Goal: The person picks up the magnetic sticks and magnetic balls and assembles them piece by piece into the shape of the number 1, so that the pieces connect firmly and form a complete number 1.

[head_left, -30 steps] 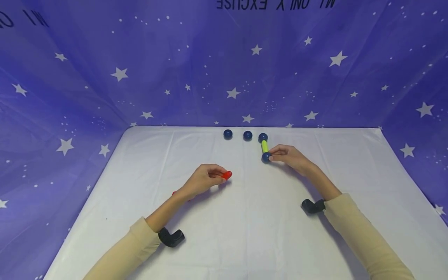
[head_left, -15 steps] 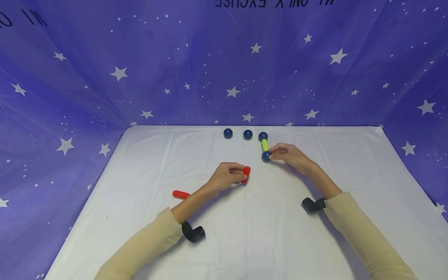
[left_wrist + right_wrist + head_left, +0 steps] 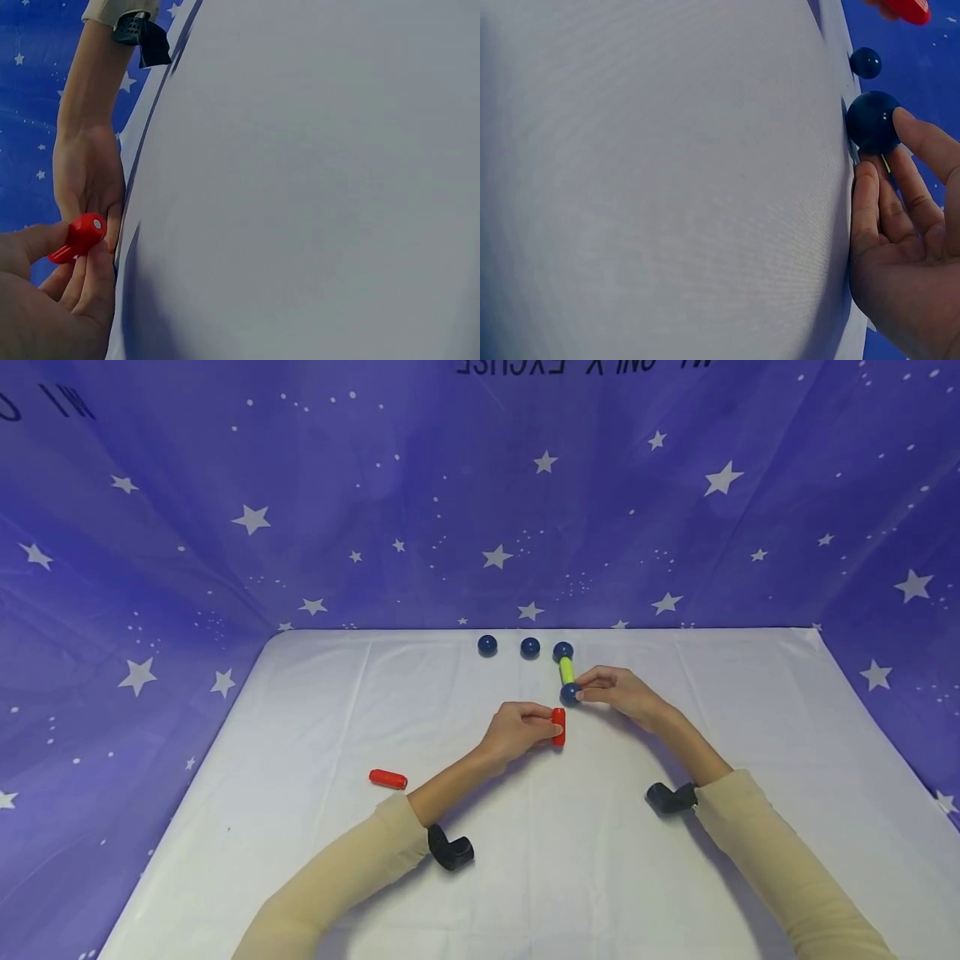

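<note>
My left hand pinches a red rod between thumb and fingers, just short of the near blue ball. In the left wrist view the rod shows a small silvery disc on its end. My right hand holds that near ball by thumb and fingertips; the right wrist view shows the thumb on the ball. A yellow-green rod joins it to a second blue ball farther back. The red rod and the near ball are apart.
Two loose blue balls, one at the left and one beside it, sit near the table's back edge. Another red rod lies on the white cloth near my left forearm. Starry purple fabric walls the back and sides.
My left hand has moved right and slightly back with the red rod, which has turned from slanted to pointing away from me. The other red rod came into full view. My right hand stayed put.
</note>
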A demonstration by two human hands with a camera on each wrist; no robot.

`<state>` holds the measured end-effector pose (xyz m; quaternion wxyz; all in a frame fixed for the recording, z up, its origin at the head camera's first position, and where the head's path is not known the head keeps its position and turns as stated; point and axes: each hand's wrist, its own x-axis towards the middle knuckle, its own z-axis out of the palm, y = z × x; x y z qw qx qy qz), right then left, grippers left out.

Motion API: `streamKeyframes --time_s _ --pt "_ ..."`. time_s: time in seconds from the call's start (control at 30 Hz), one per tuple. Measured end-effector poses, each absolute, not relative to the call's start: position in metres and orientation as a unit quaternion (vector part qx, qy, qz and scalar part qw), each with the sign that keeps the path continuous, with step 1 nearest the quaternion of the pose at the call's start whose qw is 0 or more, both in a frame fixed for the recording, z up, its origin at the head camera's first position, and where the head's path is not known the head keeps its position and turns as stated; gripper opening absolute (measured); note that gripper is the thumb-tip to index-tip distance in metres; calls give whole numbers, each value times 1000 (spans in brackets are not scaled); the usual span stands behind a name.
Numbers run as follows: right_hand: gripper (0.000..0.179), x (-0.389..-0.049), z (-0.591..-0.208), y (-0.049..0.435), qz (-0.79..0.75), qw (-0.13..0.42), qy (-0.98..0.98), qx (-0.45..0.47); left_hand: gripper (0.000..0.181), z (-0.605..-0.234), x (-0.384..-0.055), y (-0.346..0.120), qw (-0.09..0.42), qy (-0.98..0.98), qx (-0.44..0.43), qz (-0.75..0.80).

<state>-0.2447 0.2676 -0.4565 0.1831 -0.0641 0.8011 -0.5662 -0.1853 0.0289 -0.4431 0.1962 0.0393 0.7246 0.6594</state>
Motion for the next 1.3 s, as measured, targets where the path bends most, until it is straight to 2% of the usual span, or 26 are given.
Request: streamKeyframes --time_s 0.63,1.3 --pt "40 -243 -456 269 -568 188 798 -72 19 -451 -196 56 166 748 13 642" --pt "42 -242 -452 267 -575 194 792 -67 18 -449 -207 62 185 769 12 611"
